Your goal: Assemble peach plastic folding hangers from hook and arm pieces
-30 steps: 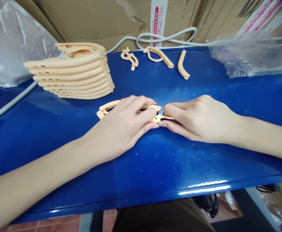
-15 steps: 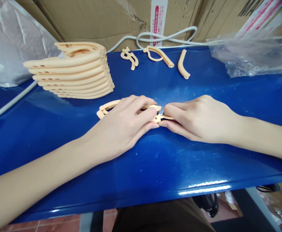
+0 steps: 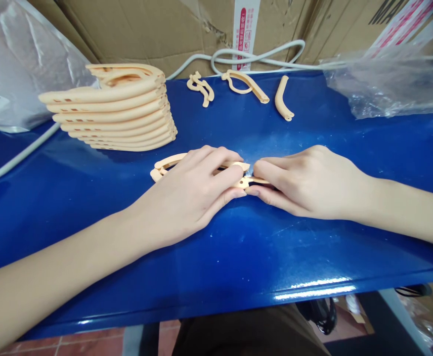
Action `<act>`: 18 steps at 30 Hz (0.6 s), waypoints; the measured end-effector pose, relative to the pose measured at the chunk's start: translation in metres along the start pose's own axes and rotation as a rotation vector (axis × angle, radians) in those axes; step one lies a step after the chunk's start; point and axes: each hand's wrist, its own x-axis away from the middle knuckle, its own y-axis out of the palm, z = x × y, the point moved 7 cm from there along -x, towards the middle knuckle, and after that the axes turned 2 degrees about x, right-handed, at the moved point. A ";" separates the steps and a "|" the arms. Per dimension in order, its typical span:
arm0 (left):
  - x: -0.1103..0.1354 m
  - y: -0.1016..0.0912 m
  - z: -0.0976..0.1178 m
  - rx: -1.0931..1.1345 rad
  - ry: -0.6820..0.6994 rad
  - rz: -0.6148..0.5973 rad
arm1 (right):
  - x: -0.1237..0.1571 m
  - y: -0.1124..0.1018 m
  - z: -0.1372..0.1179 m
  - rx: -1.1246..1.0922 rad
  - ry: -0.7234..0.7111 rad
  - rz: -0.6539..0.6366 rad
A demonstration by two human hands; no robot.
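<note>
A curved, cream-coloured plastic frame (image 3: pixel 171 160) lies on the blue table in front of me, partly hidden under my fingers. My left hand (image 3: pixel 197 185) is closed over it, thumb and fingers pinching its right end, where a small round hole shows. My right hand (image 3: pixel 301 183) pinches a thin cream plastic strip (image 3: pixel 260 181) that meets this end of the frame. The strip's far part is hidden inside the right hand. Fingertips of both hands almost touch at the joint.
Several matching curved frames (image 3: pixel 116 113) are stacked at the back left. Behind my hands lie an S-shaped piece (image 3: pixel 201 89), a looped piece (image 3: pixel 246 85) and a bent piece (image 3: pixel 283 99). A white cable (image 3: pixel 261 60), cardboard boxes (image 3: pixel 146 34) and clear plastic (image 3: pixel 387 91) line the back.
Both hands keep the same grip at the joint, with hardly any movement. The whole view has shifted very slightly.
</note>
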 end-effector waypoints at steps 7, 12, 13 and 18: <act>0.000 -0.001 0.002 -0.022 0.028 -0.004 | 0.002 -0.003 -0.003 -0.005 -0.058 0.091; 0.000 -0.001 0.004 -0.033 0.050 -0.009 | 0.002 -0.005 -0.006 0.003 -0.089 0.137; 0.000 -0.001 0.004 -0.033 0.051 -0.013 | 0.002 -0.005 -0.005 0.002 -0.086 0.134; 0.000 -0.001 0.003 -0.037 0.047 -0.017 | 0.001 -0.007 -0.005 -0.001 -0.078 0.152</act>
